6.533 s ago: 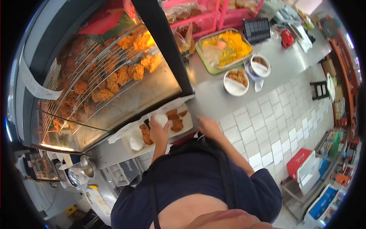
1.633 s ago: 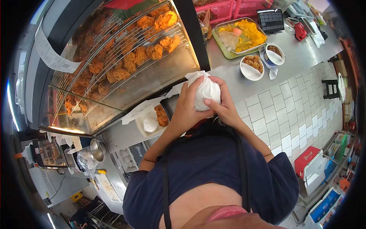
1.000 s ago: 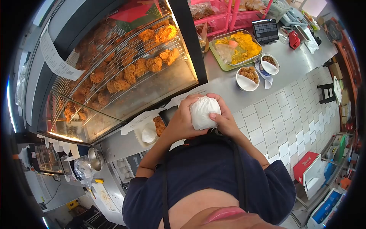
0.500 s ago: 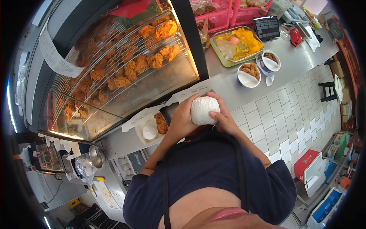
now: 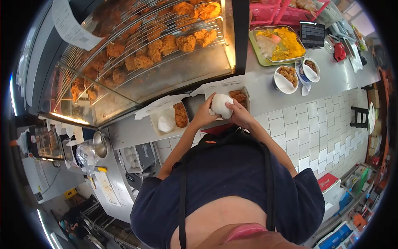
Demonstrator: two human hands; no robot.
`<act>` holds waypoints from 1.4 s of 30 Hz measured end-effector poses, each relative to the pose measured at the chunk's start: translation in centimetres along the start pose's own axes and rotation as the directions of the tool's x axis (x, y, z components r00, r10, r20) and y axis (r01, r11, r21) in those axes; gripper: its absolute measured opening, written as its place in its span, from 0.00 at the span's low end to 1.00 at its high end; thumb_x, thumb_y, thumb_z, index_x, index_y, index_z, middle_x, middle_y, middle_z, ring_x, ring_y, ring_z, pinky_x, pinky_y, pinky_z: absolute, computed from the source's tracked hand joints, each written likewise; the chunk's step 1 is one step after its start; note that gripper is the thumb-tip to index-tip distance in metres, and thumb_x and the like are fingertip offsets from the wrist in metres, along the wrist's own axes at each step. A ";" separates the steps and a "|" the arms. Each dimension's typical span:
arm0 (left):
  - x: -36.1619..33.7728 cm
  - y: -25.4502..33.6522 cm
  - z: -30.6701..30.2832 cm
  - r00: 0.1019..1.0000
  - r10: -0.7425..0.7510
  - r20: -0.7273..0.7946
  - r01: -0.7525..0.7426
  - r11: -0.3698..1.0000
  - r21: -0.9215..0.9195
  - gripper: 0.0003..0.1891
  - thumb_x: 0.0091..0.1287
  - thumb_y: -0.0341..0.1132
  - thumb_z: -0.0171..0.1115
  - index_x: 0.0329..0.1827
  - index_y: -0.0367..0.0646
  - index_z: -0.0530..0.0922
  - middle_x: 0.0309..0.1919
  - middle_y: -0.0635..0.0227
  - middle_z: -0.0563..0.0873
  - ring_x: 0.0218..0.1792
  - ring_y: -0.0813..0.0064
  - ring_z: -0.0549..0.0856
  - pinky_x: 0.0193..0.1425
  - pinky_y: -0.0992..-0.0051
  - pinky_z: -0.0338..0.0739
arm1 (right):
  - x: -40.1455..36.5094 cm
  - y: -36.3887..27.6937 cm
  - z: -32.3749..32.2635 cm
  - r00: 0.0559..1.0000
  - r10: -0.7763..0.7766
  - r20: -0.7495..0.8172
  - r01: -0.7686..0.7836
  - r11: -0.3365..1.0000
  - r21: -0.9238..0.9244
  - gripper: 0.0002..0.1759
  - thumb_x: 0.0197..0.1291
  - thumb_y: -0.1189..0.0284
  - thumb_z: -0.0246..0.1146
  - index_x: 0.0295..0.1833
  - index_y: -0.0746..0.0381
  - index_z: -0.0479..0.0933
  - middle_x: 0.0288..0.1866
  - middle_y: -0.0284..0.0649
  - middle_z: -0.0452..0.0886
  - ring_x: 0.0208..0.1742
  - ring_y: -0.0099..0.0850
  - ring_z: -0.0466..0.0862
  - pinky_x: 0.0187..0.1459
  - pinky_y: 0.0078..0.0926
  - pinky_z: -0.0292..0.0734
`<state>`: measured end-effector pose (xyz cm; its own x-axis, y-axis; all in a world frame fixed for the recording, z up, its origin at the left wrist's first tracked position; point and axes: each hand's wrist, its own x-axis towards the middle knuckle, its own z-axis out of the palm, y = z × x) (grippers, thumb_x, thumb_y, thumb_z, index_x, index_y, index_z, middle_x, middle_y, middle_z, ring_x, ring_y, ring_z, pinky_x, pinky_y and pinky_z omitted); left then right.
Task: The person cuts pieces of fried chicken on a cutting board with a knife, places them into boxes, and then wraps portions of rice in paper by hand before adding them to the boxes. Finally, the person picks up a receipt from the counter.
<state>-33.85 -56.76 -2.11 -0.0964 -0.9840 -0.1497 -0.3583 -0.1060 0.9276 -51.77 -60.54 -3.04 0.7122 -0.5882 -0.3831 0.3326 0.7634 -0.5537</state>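
A white paper-wrapped bundle [image 5: 222, 106] is held between both hands, over an open box [image 5: 247, 93] with a fried piece in its right part. My left hand [image 5: 204, 112] closes on the bundle's left side. On its right side my right hand [image 5: 240, 113] grips it. Left of them, a second open box [image 5: 154, 124] holds another white bundle [image 5: 166, 123] and a piece of fried chicken [image 5: 180, 115]. The box lids lean toward the display case.
A lit display case [image 5: 178, 68] with fried chicken on racks stands beyond the boxes. To the right are two food cups [image 5: 285, 88], a tray of yellow food [image 5: 286, 43] and a black tablet-like device [image 5: 312, 34]. A metal bowl [image 5: 100, 144] sits at the left.
Both hands have moved the bundle lower and closer over the right-hand box, whose fried piece now shows. The camera view has shifted, so the counter items appear further right.
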 end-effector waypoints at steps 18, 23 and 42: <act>-2.6 -7.7 1.9 0.969 -0.034 -0.244 0.136 0.899 0.415 0.39 0.44 0.38 0.72 0.60 0.33 0.66 0.44 0.48 0.79 0.42 0.55 0.82 0.47 0.66 0.77 | 8.2 -1.1 -3.5 0.915 0.377 0.145 0.156 0.001 -0.988 0.38 0.48 0.64 0.66 0.65 0.57 0.60 0.56 0.52 0.73 0.58 0.46 0.73 0.59 0.34 0.66; -2.5 -5.7 1.1 0.968 -0.172 -0.182 0.209 0.957 0.202 0.36 0.46 0.37 0.70 0.58 0.30 0.68 0.45 0.45 0.77 0.47 0.48 0.79 0.51 0.62 0.73 | 11.4 -1.1 -2.8 0.713 0.682 0.163 0.346 -0.139 -0.928 0.39 0.39 0.72 0.69 0.63 0.56 0.66 0.58 0.47 0.73 0.59 0.44 0.72 0.61 0.35 0.65; -4.3 -3.2 -0.8 0.924 -0.298 -0.239 0.292 0.954 -0.062 0.17 0.64 0.37 0.58 0.52 0.37 0.75 0.38 0.56 0.84 0.32 0.68 0.85 0.35 0.72 0.79 | 3.9 2.4 -0.1 0.936 -0.277 0.215 0.169 -0.181 -0.969 0.41 0.44 0.70 0.71 0.66 0.57 0.61 0.64 0.60 0.61 0.64 0.57 0.63 0.63 0.45 0.62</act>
<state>-31.58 -52.31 -4.16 0.2395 -0.9119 -0.3334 -0.3125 -0.3975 0.8628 -48.30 -61.07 -5.95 0.7075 -0.7052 -0.0461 -0.5388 -0.4960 -0.6809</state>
